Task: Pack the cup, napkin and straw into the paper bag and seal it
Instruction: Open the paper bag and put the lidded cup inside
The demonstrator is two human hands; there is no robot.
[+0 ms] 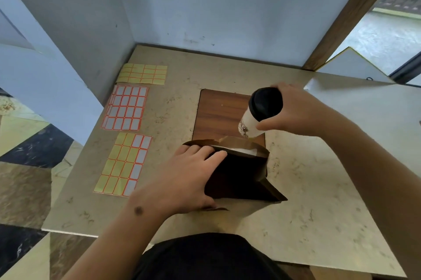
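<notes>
Two hands are working at centre frame over a beige stone-look table (307, 188). Right hand (298, 113), centre-right, is gripping the cup (255, 120) w/ fingers curled round its upper part, thumb on the near side just under the black lid (265, 104). Cup is white w/ a dark print near its base, tilting so the lid is leaning toward the camera, base hanging just above the far edge of the bag's mouth, not inside yet. Behind it a brown wood-grain board (218, 113) is lying flat on the table.

Left hand (191, 179), lower centre, is pressing on the left side of the brown paper bag (241, 177), fingers spread fairly wide, fingertips (219, 154) hooking over the rim and holding the mouth open. Bag is standing near the middle of the frame, its inside dark; something white is showing at the far inner wall, prob. the napkin, can't tell for sure. Straw isn't identifiable.

3 sheets of orange-edged labels (127, 107) are lying in a column at left of frame, well apart from the bag.
</notes>
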